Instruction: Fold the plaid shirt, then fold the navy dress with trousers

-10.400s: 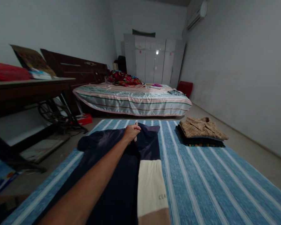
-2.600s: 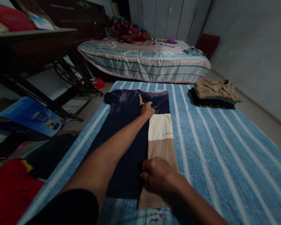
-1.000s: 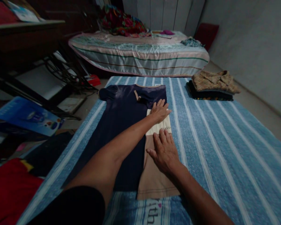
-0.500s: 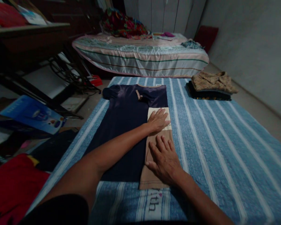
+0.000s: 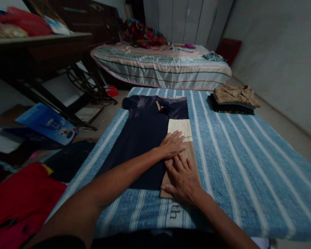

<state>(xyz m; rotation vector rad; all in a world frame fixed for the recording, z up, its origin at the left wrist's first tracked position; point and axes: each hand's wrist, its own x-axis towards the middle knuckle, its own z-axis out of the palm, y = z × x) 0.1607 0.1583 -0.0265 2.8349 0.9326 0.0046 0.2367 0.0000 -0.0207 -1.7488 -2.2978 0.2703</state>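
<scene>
A navy shirt [image 5: 142, 138] lies flat with its right side folded over, showing a cream and tan strip. My left hand [image 5: 172, 145] rests open on that strip, fingers spread over the lower part of the cream block. Just below it, my right hand [image 5: 182, 176] lies open on the tan part, its fingertips close to the left hand. Part of the lettering on the cream block shows beside my left fingers. One short sleeve is folded in near the collar; the other sticks out at the far left.
The shirt lies on a blue striped cloth [image 5: 230, 155]. A stack of folded clothes [image 5: 234, 98] sits at its far right. Beyond is a bed [image 5: 160, 69]. To the left are a sewing-machine table [image 5: 41, 45], a blue box [image 5: 48, 122] and red fabric [image 5: 23, 193].
My left hand has slid down the cream block towards me, closer to my right hand, uncovering more of the block. The camera view has shifted slightly.
</scene>
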